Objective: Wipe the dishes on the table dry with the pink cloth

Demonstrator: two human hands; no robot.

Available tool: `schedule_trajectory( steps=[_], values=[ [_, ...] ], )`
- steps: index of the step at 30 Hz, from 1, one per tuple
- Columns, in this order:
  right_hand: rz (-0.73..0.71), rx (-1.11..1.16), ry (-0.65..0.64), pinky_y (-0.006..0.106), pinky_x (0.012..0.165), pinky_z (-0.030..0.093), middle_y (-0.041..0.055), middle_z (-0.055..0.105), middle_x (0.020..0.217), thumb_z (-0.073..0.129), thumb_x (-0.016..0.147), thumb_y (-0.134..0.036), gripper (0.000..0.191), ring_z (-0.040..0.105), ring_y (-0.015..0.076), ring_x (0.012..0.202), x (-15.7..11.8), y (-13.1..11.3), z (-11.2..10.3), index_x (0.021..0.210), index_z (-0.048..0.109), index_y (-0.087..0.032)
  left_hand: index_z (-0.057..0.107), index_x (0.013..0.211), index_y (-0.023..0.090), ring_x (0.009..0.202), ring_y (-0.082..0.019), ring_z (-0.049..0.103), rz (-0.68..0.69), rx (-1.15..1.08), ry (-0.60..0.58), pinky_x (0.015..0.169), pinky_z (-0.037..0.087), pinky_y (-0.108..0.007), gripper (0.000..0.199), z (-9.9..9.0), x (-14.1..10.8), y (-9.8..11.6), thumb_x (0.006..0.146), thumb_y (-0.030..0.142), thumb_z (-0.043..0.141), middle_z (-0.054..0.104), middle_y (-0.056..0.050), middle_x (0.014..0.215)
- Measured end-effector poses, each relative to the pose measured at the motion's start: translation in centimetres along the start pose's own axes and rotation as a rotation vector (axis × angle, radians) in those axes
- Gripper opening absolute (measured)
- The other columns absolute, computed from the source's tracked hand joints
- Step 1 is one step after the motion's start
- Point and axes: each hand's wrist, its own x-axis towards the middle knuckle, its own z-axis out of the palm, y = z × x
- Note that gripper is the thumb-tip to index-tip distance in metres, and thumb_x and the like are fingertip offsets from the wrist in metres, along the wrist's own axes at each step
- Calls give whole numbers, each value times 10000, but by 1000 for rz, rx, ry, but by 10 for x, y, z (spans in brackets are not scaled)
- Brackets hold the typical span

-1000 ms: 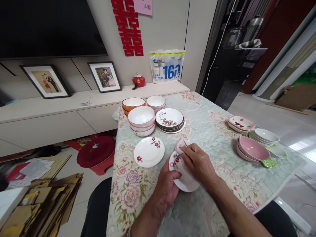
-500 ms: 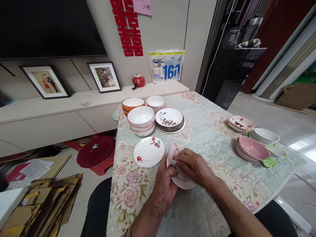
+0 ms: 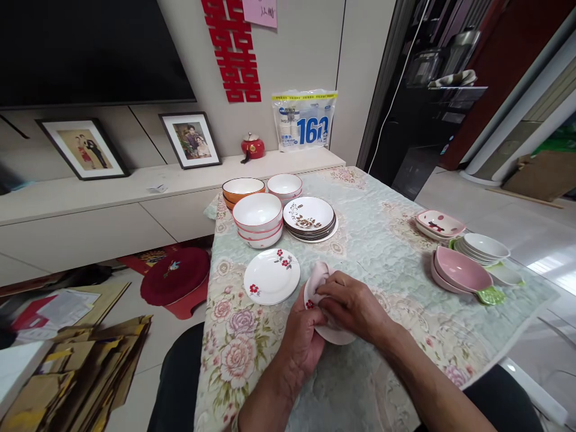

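My left hand [image 3: 302, 333] grips the left edge of a white plate [image 3: 336, 336] with a red flower on it, held tilted above the table. In my right hand [image 3: 355, 303] is a pale pink cloth [image 3: 320, 273], bunched between the fingers and pressed on the plate's face. Most of the plate's face is hidden behind the hand and cloth. Just left of it, another white plate [image 3: 270, 279] with red flowers lies flat on the table. Beyond that stand a stack of red-rimmed white bowls [image 3: 257, 216] and a stack of brown-patterned plates [image 3: 310, 214].
A floral quilted cloth covers the table [image 3: 387, 252]. Orange bowls [image 3: 243, 191] and a small bowl [image 3: 284, 185] stand at the back left. Pink dishes [image 3: 461, 270], white bowls [image 3: 486, 246] and oval dishes [image 3: 438, 223] sit at the right. A red stool [image 3: 177, 282] is on the floor.
The cloth and my right fingers have shifted slightly on the held plate, and more of its red flower shows. The other dishes have stayed where they were.
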Motion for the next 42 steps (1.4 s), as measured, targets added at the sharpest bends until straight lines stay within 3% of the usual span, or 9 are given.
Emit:
schedule_trajectory(
  steps=[7,13,15,20,24,29,32,34,42],
  values=[
    [207,-217,237,316,754,494,70,604,892,507,914,-196,238,615,204,836,0,13,3,1089,668,-187,598,1157,204,812,-191,626,-8,14,-28,682,446,-254,744,4,-6,3,451,-7,499,676,5,819],
    [-67,71,55,268,773,497,58,617,973,489,961,-206,282,607,162,889,-1,-7,4,1187,654,-242,602,1101,219,816,-158,612,-15,18,26,687,428,-227,694,2,-4,-2,453,-23,542,673,8,901],
    [-79,69,46,265,780,497,60,619,984,492,963,-209,284,609,161,899,-1,-7,5,1193,656,-239,594,1103,213,815,-159,616,-16,16,28,705,438,-236,701,0,-3,-3,447,-28,543,681,-3,928],
    [149,-210,154,282,746,492,70,605,920,479,963,-250,295,616,179,830,-1,11,0,1194,657,-208,563,1139,233,692,-141,588,4,5,13,618,415,-229,746,1,-2,-1,440,-21,502,661,23,793],
    [314,-409,203,293,670,473,72,594,868,465,963,-267,294,603,192,755,-2,19,-2,1152,679,-196,575,1174,212,750,-173,617,31,0,30,636,435,-247,745,2,-2,1,464,-9,534,686,-5,864],
    [85,-199,134,293,752,497,86,601,951,454,970,-232,302,604,186,850,-2,6,3,1202,643,-195,657,965,154,652,-135,569,-2,25,-20,600,407,-232,466,-1,-2,-2,520,35,585,652,4,733],
    [-68,-34,68,273,783,505,80,608,1000,465,972,-222,295,603,171,900,-2,-3,6,1215,633,-218,652,870,158,605,-94,519,-15,34,17,567,364,-202,431,-2,-2,-3,477,0,572,636,26,707],
    [-78,-22,66,272,784,507,80,607,996,465,974,-226,294,606,170,899,-1,-3,6,1213,636,-216,647,861,162,610,-92,517,-20,27,31,562,354,-197,451,-1,-2,-4,455,-13,560,644,26,727],
    [282,-392,207,294,685,485,77,591,887,452,970,-265,303,606,190,761,-3,17,1,1170,670,-198,642,1042,178,681,-131,562,-15,17,-27,604,399,-216,626,0,-1,0,460,-20,527,660,10,786]
  ],
)
